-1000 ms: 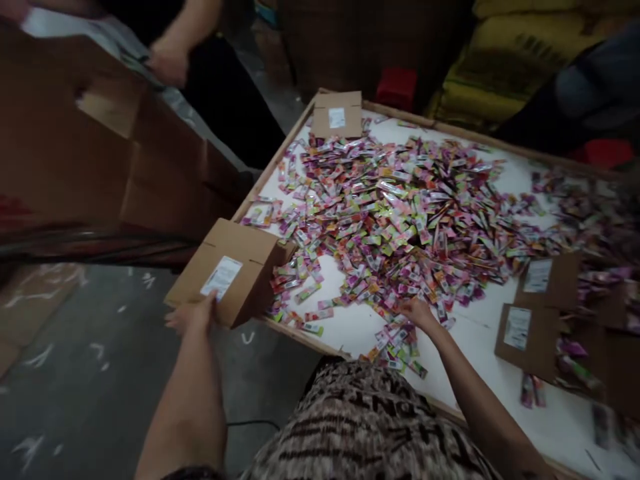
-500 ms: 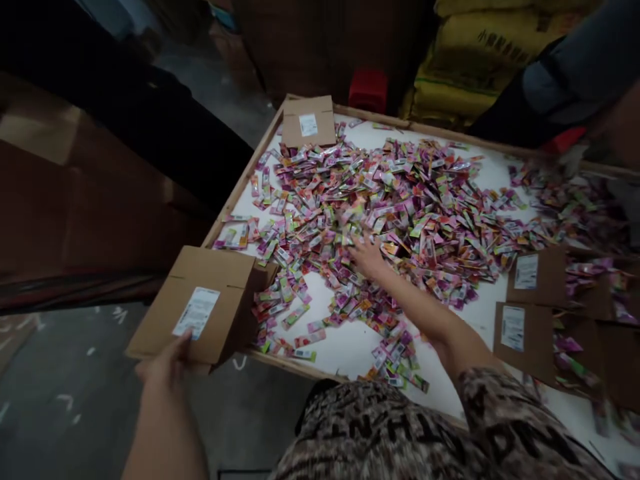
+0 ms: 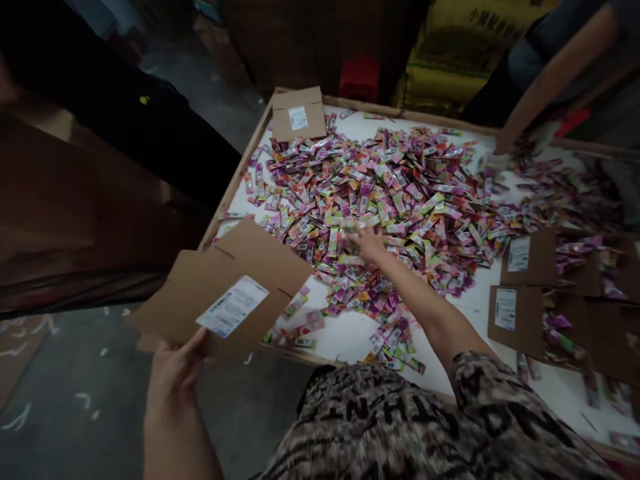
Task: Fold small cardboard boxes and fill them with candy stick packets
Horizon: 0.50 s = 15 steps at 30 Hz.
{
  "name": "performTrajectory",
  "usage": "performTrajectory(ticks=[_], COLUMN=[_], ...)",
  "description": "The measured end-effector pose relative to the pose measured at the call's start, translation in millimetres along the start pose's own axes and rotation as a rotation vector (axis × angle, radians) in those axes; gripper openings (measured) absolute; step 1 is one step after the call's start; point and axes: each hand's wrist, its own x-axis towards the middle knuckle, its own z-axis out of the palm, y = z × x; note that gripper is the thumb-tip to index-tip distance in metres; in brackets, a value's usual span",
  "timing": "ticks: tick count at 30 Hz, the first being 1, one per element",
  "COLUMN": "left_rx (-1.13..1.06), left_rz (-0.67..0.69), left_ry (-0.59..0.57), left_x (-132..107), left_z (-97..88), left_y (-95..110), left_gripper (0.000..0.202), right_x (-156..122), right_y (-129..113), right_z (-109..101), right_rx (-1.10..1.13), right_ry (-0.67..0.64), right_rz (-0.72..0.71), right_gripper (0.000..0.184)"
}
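My left hand is closed on the lower edge of a brown cardboard box, thumb on top beside its white printed label. The box is tilted over the table's left corner. My right hand reaches into a wide heap of small pink, purple and green packets. Its fingers look spread over the packets, slightly blurred, and nothing is plainly gripped in them.
The white table has a raised wooden rim. Another labelled box sits at its far left corner. At right, open boxes hold packets. Across the table, a co-worker's arm reaches to the heap. Yellow sacks are stacked behind.
My left hand has swung the box up and rightward, tilting it further over the table corner. My right hand stays at the heap. The co-worker's arm has come further into view over the packets.
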Motion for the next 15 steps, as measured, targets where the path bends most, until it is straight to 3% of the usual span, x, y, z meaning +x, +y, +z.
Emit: performTrajectory(ticks=[2, 4, 5, 8, 10, 12, 15], left_rx=[-0.106, -0.107, -0.095, -0.054, -0.040, -0.042, -0.086], left_rz=[-0.035, -0.091, -0.114, -0.137, -0.132, -0.114, -0.091], left_ry=[-0.098, -0.164, -0.208, -0.341, -0.408, -0.481, -0.553], left_x=[-13.5, -28.3, -37.1, -70.0, -94.6, -117.1, -142.6], left_z=[4.3, 5.0, 4.9, 9.1, 19.0, 34.8, 64.9], left_y=[-7.8, -20.9, -28.1, -47.3, -57.1, -66.7, -86.0], left_gripper=[0.054, 0.063, 0.067, 0.076, 0.079, 0.078, 0.077], right_x=[-29.1, -63.8, -79.0, -105.7, -112.0, -119.3, -149.7], right_y=[-10.4, 13.3, 34.0, 97.1, 116.1, 108.4, 66.4], right_z=[22.9, 35.6, 36.9, 25.6, 14.9, 9.8, 19.8], right_rx=[-0.073, -0.103, -0.102, -0.014, 0.049, 0.133, 0.494], right_ry=[-0.112, -0.135, -0.107, 0.056, 0.128, 0.196, 0.271], right_rz=[-0.290, -0.346, -0.270, 0.199, 0.369, 0.353, 0.251], right_gripper=[0.062, 0.057, 0.055, 0.059, 0.063, 0.060, 0.045])
